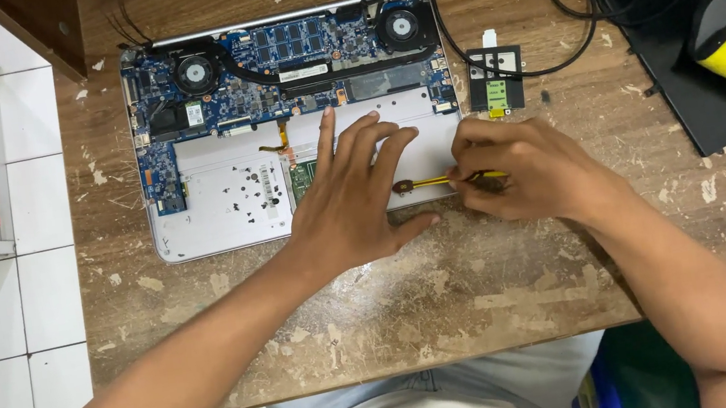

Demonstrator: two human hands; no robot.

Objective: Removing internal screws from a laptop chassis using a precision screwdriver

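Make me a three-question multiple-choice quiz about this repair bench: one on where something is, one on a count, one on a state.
1. Where does the left hand rest?
A. flat on the open laptop
B. on the black cables
C. on the tiled floor

2. How many round fans show on the laptop's board?
A. one
B. two
C. four

3. What is the right hand doing?
A. lying open and empty
B. pinching a yellow tool
C. gripping the yellow cloth

Answers:
1. A: its fingers are spread on the pale lower part of the opened case.
2. B: one fan sits near each top corner, joined by a dark pipe.
3. B: the fingers close around the thin yellow tool, whose tip lies at the laptop's lower edge, beside the left hand's fingertips.
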